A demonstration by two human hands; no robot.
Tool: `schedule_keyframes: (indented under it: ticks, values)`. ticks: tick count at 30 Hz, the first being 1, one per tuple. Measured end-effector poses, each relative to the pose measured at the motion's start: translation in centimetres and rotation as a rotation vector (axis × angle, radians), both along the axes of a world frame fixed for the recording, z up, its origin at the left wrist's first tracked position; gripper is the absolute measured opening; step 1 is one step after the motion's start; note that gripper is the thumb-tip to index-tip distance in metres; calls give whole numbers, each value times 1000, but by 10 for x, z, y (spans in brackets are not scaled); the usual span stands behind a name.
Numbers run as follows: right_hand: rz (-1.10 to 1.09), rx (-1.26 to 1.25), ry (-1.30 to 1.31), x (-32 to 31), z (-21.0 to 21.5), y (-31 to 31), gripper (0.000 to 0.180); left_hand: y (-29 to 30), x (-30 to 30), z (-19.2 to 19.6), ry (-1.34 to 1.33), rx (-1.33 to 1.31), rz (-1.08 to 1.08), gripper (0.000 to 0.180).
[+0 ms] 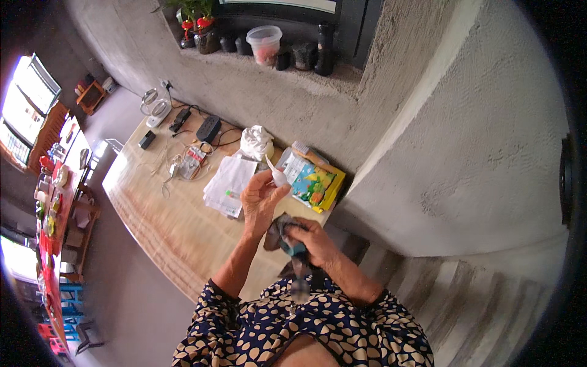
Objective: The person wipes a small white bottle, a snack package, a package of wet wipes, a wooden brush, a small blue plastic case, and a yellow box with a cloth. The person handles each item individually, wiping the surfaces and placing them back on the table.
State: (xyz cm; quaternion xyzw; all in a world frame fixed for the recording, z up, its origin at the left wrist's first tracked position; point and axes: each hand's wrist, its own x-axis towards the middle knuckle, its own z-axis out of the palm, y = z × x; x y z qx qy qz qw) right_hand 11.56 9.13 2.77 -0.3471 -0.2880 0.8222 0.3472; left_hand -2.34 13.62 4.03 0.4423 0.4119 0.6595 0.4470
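Head view: hands work close to the chest, over the bench's near edge.
Right hand [318,240]: grip closed around a dark cloth [278,229], teal bit showing; its tail hangs down.
Left hand [260,199]: fingertips pinch a white spoon [276,174], raised just above the cloth.
Risk: the pinch looks light; rubbing could twist the spoon loose.
Bench [159,208]: papers [229,183], colourful book [315,183] and cables beyond; a dropped spoon could land there or fall off the edge.

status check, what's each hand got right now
Left hand raised, pinching small white spoon. Right hand gripping dark cloth. Both above wooden table; nothing between them.
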Motion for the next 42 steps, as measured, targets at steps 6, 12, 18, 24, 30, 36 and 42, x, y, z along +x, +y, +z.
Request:
schedule_keyframes:
  ticks: [6, 12, 18, 24, 30, 36, 42]
  values:
    - [-104, 30, -112, 44, -19, 37, 19, 103, 32, 15, 83, 51, 35, 33]
    - [-143, 1, -220, 79, -34, 63, 21, 216, 81, 36, 68, 282, 4, 37]
    - [-126, 14, -139, 104, -39, 83, 19, 294, 121, 33, 69, 293, 25, 36]
    - [-190, 36, -279, 115, -47, 99, 22, 316, 140, 24, 317, 264, 189, 41]
    - [-146, 94, -295, 115, -43, 111, 18, 313, 140, 20, 455, 282, 250, 56]
    - [-131, 50, -404, 108, -35, 114, 21, 295, 132, 18, 464, 468, 404, 60]
    - [-225, -58, -354, 121, -47, 106, 24, 252, 90, -18, 444, 267, 484, 48]
